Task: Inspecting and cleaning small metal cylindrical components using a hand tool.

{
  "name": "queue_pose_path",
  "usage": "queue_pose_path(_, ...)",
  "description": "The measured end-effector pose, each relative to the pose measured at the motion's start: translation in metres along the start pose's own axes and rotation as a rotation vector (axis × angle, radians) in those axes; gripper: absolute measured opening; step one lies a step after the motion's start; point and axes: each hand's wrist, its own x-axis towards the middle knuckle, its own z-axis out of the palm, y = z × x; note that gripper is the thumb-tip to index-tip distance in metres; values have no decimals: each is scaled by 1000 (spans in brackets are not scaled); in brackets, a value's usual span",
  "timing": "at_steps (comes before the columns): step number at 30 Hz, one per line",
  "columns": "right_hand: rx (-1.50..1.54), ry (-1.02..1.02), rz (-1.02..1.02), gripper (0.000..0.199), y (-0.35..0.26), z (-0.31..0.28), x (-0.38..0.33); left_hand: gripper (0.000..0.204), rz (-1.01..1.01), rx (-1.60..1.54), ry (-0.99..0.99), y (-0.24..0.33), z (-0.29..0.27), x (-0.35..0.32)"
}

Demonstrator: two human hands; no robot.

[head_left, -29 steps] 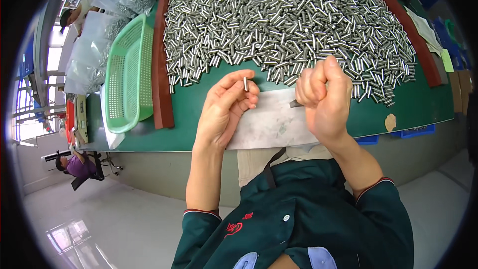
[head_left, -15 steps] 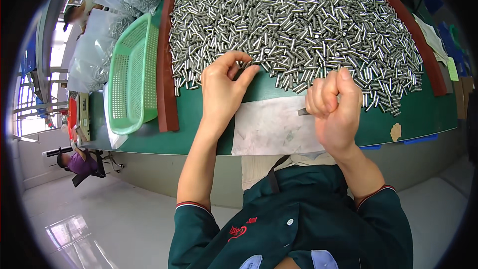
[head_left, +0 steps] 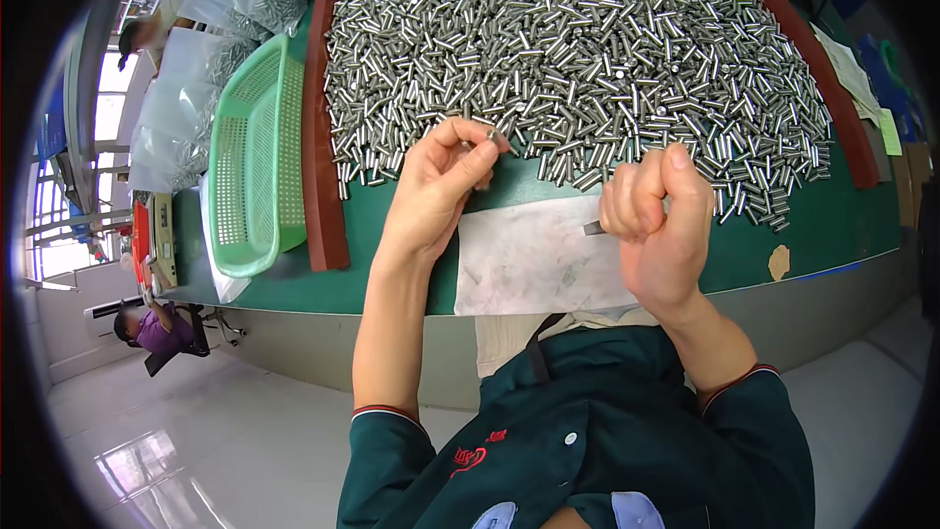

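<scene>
A broad heap of short shiny metal pins is spread over the green tabletop. At the near edge of the heap my left hand pinches one metal pin between thumb and fingertips. My right hand is closed in a fist over the right end of a smudged white cloth. Out of its little-finger side pokes the flat dark-grey end of a tool; the rest is hidden in the palm, so its kind does not show.
Red-brown bars border the heap on its sides and back. Left of it stands a green perforated plastic basket, with clear bags of pins beyond. A scale sits farther left. Other people are in the background.
My left hand has drawn slightly back from the heap, with a pin now visible at its fingertips. The right fist has barely moved.
</scene>
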Motion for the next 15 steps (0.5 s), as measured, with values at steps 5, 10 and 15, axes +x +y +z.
queue_pose_path(5,61,13,17,44,-1,-1,0,13,-39,-171,-56,0,-1,-3)
queue_pose_path(10,51,9,26,45,-1,-1,0,13,-73,-201,-70,0,0,-1)
queue_pose_path(15,17,5,8,46,0,-1,0,8,-80,-340,-97,-2,-7,1)
